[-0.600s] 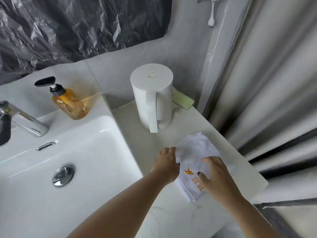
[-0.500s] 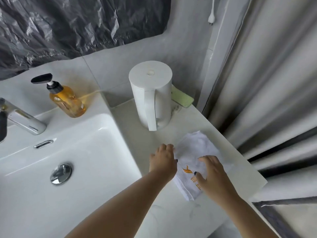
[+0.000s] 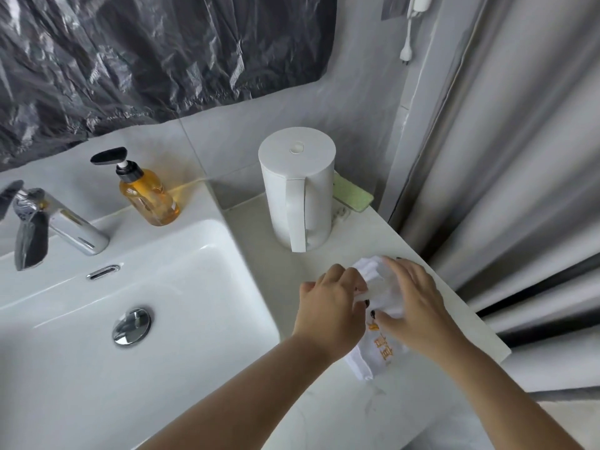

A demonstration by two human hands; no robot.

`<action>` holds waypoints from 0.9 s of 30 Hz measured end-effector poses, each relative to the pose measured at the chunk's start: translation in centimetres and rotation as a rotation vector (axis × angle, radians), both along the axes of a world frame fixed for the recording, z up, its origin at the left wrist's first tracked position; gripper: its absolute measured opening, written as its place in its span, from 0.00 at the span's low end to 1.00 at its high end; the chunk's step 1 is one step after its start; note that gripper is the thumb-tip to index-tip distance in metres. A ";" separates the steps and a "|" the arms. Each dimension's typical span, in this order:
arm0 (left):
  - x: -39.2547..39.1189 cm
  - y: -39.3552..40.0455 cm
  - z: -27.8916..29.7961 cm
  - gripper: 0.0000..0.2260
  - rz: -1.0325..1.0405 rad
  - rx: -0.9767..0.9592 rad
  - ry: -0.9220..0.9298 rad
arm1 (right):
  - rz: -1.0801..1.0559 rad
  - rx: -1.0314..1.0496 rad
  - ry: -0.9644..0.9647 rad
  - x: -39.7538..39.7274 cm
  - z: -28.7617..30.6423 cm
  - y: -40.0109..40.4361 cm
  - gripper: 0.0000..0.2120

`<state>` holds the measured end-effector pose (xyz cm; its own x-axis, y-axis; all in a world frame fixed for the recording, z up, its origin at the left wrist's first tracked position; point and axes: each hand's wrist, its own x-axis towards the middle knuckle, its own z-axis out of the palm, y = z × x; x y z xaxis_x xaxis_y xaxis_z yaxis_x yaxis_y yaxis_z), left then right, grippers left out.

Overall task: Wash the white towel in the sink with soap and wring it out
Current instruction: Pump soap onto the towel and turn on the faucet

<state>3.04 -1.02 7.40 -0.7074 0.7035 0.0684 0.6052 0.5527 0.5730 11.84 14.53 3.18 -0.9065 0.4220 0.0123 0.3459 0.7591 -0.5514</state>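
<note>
A: Entry, towel status. Where does it sit?

B: White towel [image 3: 378, 350] lies on the pale counter [image 3: 324, 414], right of the sink [image 3: 201, 287], not in the basin. Folded, several layers visible at the far end; orange embroidered characters on the near part. Looks dry as far as I can tell.

A: Hands?

B: 2 hands on it. Left hand [image 3: 331, 306] at the towel's left edge, fingers curled, pinching a raised layer of cloth. Right hand [image 3: 418, 306] arches over the middle, fingers bent downward, thumb and fingertips closing on the fabric. The far end is lifted and bunched between the 2 hands; the near end lies flat on the counter.

A: Surroundings?

B: Amber soap bottle [image 3: 149, 196] with black pump stands on the sink's back ledge, near the chrome faucet [image 3: 55, 225]. White kettle [image 3: 300, 190] stands on the counter behind the towel, apart from it. Basin drain stopper [image 3: 131, 326] visible.
</note>
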 end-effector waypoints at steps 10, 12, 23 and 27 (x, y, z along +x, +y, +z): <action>-1.3 -4.4 7.5 0.07 0.017 0.377 -0.065 | 0.180 -0.284 0.107 -2.1 8.4 -0.8 0.06; -1.8 -5.6 9.1 0.08 0.053 0.460 -0.144 | 0.168 -0.309 0.175 -2.6 10.4 -2.1 0.04; -5.0 -14.8 13.0 0.14 0.236 0.562 -0.398 | 0.227 -0.408 0.574 -7.9 25.7 -11.0 0.09; -5.2 -18.8 13.7 0.08 0.368 0.578 -0.353 | 0.357 -0.391 0.640 -10.4 29.9 -15.5 0.10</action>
<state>-2.12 -19.83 21.14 -0.9371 0.3397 0.0805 0.1681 0.2368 0.9569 1.46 -0.94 33.07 -0.8541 0.1915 0.4835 -0.3495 0.4770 -0.8064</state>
